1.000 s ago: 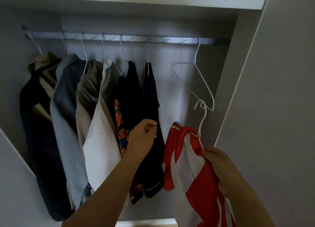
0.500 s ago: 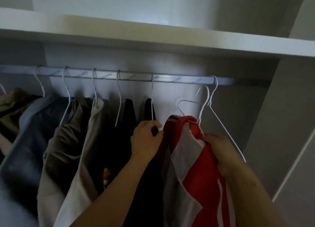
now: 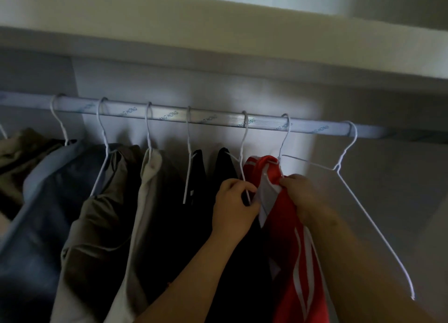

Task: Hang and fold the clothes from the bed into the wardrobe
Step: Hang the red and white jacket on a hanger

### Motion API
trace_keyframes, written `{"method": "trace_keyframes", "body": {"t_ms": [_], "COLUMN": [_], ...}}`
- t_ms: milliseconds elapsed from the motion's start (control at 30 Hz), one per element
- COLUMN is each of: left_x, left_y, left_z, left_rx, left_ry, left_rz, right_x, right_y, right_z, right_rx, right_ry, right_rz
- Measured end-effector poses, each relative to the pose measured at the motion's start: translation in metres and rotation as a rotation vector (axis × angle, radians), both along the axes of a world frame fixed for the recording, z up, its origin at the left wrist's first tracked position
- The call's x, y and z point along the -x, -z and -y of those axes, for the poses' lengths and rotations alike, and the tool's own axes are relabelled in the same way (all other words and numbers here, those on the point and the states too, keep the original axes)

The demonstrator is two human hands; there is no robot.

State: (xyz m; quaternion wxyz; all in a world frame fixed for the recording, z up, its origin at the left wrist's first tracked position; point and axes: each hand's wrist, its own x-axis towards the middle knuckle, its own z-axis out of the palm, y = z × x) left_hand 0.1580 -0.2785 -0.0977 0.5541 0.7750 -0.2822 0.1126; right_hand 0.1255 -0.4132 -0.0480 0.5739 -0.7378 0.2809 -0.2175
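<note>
Since 0.5 s ago, the hanger hook (image 3: 286,122) has settled over the rail (image 3: 213,119). Head view: the red garment (image 3: 300,250) hangs lengthwise downward between 2 hands. The left hand (image 3: 234,201) pinches the neighbouring hanger (image 3: 243,153); the right hand (image 3: 303,194), nearer, grips the garment's shoulder.

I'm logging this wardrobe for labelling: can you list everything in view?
rail: one, silvery with printed lettering, across the wardrobe.
shelf: one, off-white, above the rail.
wire hangers: eight, white, hooked along the rail; leftmost cut off by the frame, rightmost empty.
red and white garment: one, on the seventh hanger from the left.
hung garments: six, khaki, blue-grey, olive, beige, two black, left of the red and white garment.
left hand: one, pinches one of the wire hangers beside the red and white garment.
right hand: one, grips the red and white garment's top.
</note>
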Motion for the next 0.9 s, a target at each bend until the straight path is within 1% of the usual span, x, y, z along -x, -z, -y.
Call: {"method": "trace_keyframes", "body": {"t_ms": [133, 233, 367, 500, 600, 733, 900], "left_x": [0.004, 0.009, 0.025, 0.056, 0.087, 0.143, 0.228], "left_y": [0.006, 0.008, 0.014, 0.022, 0.032, 0.054, 0.095], "left_z": [-0.003, -0.006, -0.011, -0.02, -0.031, -0.05, -0.077], "left_rx": [0.033, 0.026, -0.002, 0.028, 0.04, 0.044, 0.056], "left_ry": [0.015, -0.008, -0.041, -0.052, -0.078, -0.09, -0.073], "left_rz": [-0.066, -0.075, -0.119, -0.167, -0.21, -0.293, -0.471], "right_x": [-0.001, 0.011, 0.037, 0.071, 0.106, 0.162, 0.246], "right_y": [0.009, 0.017, 0.032, 0.054, 0.073, 0.097, 0.133], "right_z": [-0.002, -0.008, -0.02, -0.036, -0.052, -0.069, -0.099], "right_rx": [0.071, 0.108, 0.011, 0.006, -0.046, -0.092, -0.221], "right_ry": [0.033, 0.034, -0.049, -0.065, -0.111, -0.112, -0.112], "right_rz": [0.015, 0.05, 0.078, 0.046, 0.02, -0.026, -0.082]}}
